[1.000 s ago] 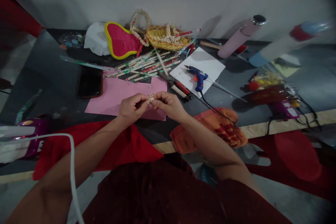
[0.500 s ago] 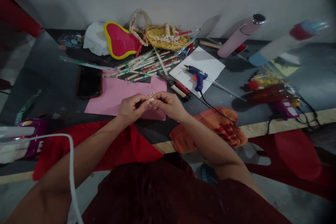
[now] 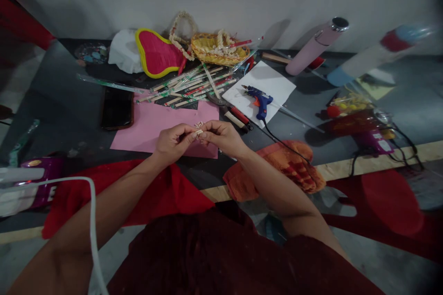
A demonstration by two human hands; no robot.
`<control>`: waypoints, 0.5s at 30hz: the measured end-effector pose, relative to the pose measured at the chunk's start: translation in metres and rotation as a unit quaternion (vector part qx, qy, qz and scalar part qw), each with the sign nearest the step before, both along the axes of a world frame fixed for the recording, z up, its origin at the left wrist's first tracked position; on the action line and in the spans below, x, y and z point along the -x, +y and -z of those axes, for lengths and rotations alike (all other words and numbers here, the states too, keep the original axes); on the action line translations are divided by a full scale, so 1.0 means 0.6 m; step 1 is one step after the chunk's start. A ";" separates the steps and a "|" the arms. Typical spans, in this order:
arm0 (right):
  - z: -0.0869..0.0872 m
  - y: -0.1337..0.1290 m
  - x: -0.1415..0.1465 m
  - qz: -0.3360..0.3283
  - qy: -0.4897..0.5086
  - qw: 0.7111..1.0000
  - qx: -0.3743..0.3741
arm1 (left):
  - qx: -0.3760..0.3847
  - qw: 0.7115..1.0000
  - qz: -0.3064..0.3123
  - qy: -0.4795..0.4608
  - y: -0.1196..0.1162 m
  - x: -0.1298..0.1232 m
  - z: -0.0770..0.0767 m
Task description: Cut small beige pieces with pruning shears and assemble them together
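Both hands meet over a pink sheet of paper (image 3: 145,124) on the dark table. My left hand (image 3: 176,142) and my right hand (image 3: 221,137) are closed, fingertips pinching a cluster of short pale wooden stick pieces (image 3: 198,132) between them. The fingers partly hide the cluster, so its exact shape cannot be made out. Just beyond lies a pile of wrapped wooden chopsticks (image 3: 194,85). Pliers with red handles (image 3: 240,116) rest to the right of the hands. A blue glue gun (image 3: 261,101) lies on a white square board (image 3: 277,78).
Behind stand a yellow wicker basket (image 3: 214,55) and a red, yellow-edged padded shape (image 3: 159,55). A phone (image 3: 117,108) lies left. On the right are a pink flask (image 3: 316,48) and an orange towel (image 3: 280,166). A black cord crosses the towel; a white cable (image 3: 92,212) hangs in front.
The view has shifted very slightly. Both hands stay in the same place, still pinching the stick pieces.
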State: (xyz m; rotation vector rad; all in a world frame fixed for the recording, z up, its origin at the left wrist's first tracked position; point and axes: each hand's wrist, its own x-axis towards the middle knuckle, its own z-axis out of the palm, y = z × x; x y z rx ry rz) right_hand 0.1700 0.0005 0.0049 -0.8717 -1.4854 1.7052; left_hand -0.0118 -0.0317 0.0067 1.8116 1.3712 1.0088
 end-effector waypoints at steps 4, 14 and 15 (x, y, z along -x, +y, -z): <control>-0.001 0.000 0.000 -0.005 0.008 1.000 0.008 | 0.005 1.000 0.000 0.002 0.000 -0.001 -0.001; 0.002 0.001 0.000 -0.003 0.004 1.000 0.005 | 0.000 1.000 0.005 -0.003 0.000 -0.002 -0.003; 0.002 0.001 -0.001 -0.002 -0.001 1.000 -0.001 | 0.002 1.000 0.005 -0.004 0.000 -0.002 -0.003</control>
